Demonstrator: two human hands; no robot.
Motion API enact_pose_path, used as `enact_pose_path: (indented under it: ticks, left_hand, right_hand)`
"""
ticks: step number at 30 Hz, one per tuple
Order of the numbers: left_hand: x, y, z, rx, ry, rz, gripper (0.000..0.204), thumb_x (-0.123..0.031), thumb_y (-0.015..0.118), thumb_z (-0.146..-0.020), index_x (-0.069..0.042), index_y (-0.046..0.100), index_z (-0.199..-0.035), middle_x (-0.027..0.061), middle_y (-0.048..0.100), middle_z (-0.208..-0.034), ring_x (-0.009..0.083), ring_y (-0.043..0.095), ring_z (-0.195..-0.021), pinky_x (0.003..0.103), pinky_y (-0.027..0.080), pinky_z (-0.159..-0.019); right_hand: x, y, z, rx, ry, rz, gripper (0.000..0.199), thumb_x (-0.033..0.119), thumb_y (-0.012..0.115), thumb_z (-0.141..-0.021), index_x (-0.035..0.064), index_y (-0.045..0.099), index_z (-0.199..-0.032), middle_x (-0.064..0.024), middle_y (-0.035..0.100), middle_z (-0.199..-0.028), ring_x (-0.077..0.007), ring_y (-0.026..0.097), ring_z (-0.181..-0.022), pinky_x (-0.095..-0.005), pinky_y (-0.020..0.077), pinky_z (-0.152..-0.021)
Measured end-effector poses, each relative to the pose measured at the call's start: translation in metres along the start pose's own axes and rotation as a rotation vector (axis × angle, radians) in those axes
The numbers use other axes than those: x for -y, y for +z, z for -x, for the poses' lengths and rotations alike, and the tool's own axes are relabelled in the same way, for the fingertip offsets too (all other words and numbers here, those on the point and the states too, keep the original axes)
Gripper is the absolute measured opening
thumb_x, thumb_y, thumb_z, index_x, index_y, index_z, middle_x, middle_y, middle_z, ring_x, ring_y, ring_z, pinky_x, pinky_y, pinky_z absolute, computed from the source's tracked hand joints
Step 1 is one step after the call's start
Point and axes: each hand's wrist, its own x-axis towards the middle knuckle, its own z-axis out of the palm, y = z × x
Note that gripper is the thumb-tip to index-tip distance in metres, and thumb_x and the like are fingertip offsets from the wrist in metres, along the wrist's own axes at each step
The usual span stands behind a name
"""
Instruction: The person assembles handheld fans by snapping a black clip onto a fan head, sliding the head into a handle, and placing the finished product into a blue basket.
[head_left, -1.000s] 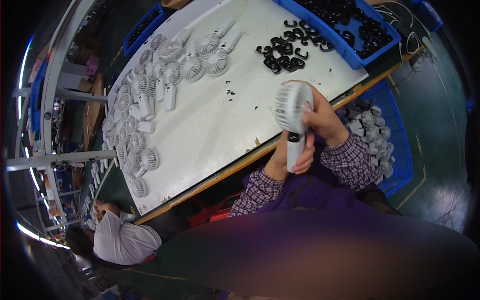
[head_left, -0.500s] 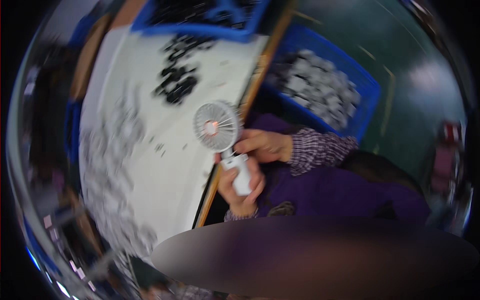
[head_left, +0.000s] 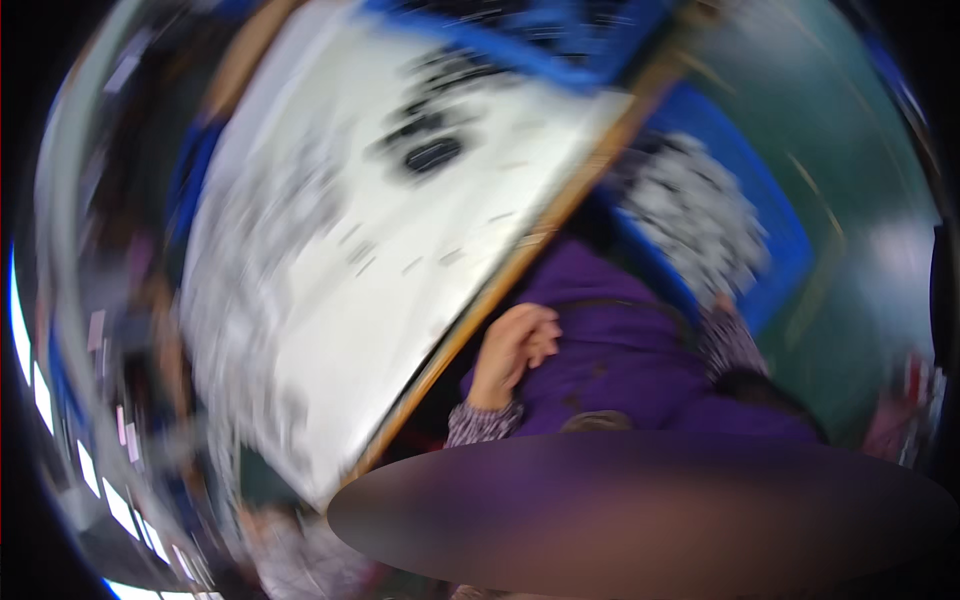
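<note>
The picture is heavily blurred by head motion. My left hand (head_left: pixel 515 350) rests over my purple lap just off the wooden edge of the white table (head_left: pixel 400 300), fingers curled in, nothing seen in it. My right arm, in a plaid sleeve (head_left: pixel 725 340), reaches to the right, toward a blue bin (head_left: pixel 780 250) filled with white fan parts (head_left: pixel 690 215). Only a sliver of my right hand (head_left: pixel 722 302) shows at the bin's near side, and I cannot make out its fingers. No hand-held fan is visible.
White fans lie smeared along the table's left side (head_left: pixel 250 250). Dark parts (head_left: pixel 430 150) sit near the table's far end, in front of another blue tray (head_left: pixel 520 40). Green floor (head_left: pixel 860 200) lies to the right of the bin.
The white fan held in both hands is gone from view. My right arm has swung out to the blue bin, my left hand dropped toward my lap, and the view turned further.
</note>
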Motion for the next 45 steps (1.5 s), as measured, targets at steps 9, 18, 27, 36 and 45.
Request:
enact_pose_path:
  ticks: [9, 18, 27, 36, 45]
  left_hand:
    - [0.004, -0.219, 0.272, -1.096, 1.150, 0.318, 0.025, -0.031, 0.055, -0.091, -0.007, 0.057, -0.097, 0.0028, 0.059, -0.083, 0.0140, 0.060, -0.076, 0.023, 0.047, -0.061]
    - [-0.069, -0.434, 0.370, -1.866, 0.772, -0.248, 0.078, -0.058, 0.053, -0.084, -0.001, 0.040, -0.135, 0.0229, 0.040, -0.137, 0.0340, 0.041, -0.124, 0.036, 0.034, -0.100]
    - [-0.130, -0.455, 0.266, -1.681, 0.265, -0.918, 0.082, -0.076, 0.053, -0.065, -0.027, 0.051, -0.131, 0.0179, 0.038, -0.140, 0.0381, 0.042, -0.124, 0.046, 0.033, -0.102]
    - [-0.155, -0.273, 0.143, -1.783, 0.263, -0.811, 0.064, -0.048, 0.061, -0.074, -0.020, 0.049, -0.130, 0.0180, 0.034, -0.141, 0.0390, 0.040, -0.122, 0.051, 0.037, -0.097]
    - [-0.160, -0.277, 0.126, -1.620, 0.606, -0.851, 0.067, -0.028, 0.072, -0.072, 0.003, 0.046, -0.127, 0.0197, 0.061, -0.113, 0.0291, 0.060, -0.103, 0.038, 0.047, -0.086]
  right_hand:
    - [0.043, -0.006, -0.081, 0.283, -0.467, 0.192, 0.027, 0.022, 0.053, -0.086, 0.0022, 0.065, -0.098, -0.0188, 0.064, -0.092, -0.0284, 0.063, -0.075, -0.0382, 0.0502, -0.061]
    - [0.126, -0.018, -0.042, 0.342, -0.535, 0.306, 0.027, 0.020, 0.054, -0.085, 0.0007, 0.067, -0.097, -0.0194, 0.065, -0.093, -0.0279, 0.063, -0.075, -0.0375, 0.0487, -0.061]
    - [0.161, -0.035, -0.004, 0.360, -0.481, 0.307, 0.029, 0.022, 0.055, -0.085, -0.0016, 0.065, -0.098, -0.0182, 0.066, -0.091, -0.0269, 0.062, -0.075, -0.0378, 0.0479, -0.063]
    - [0.178, -0.020, -0.009, 0.460, -0.541, 0.179, 0.031, 0.023, 0.056, -0.085, -0.0040, 0.063, -0.098, -0.0171, 0.066, -0.088, -0.0259, 0.062, -0.074, -0.0382, 0.0471, -0.065]
    - [0.192, -0.003, -0.002, 0.354, -0.624, -0.037, 0.020, 0.016, 0.056, -0.086, -0.0015, 0.064, -0.091, -0.0054, 0.065, -0.078, -0.0150, 0.060, -0.065, -0.0285, 0.0459, -0.062]
